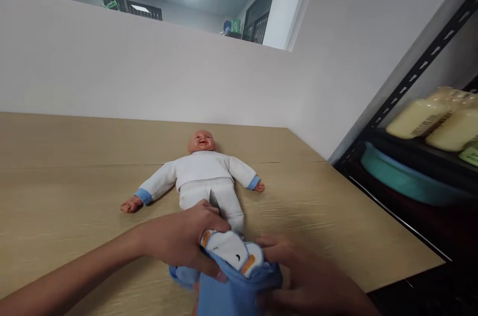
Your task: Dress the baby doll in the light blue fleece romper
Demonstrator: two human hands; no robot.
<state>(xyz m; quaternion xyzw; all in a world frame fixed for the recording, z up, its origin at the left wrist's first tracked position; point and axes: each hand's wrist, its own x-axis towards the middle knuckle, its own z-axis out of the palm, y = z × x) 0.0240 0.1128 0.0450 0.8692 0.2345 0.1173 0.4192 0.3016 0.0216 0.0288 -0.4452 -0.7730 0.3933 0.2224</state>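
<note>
A baby doll [203, 171] in a white top and white trousers with blue cuffs lies on its back on the wooden table [74, 196], head toward the wall and arms spread. My left hand [182, 241] is closed on a blue garment [231, 276] with a white and orange animal patch, right at the doll's legs. My right hand [298, 276] grips the same garment from the right side. The cloth hides the doll's feet.
A white partition wall [149, 72] runs along the table's far edge. At the right stands a black metal shelf [411, 82] holding cream-coloured bottles [421, 117] and a teal basin [403, 179].
</note>
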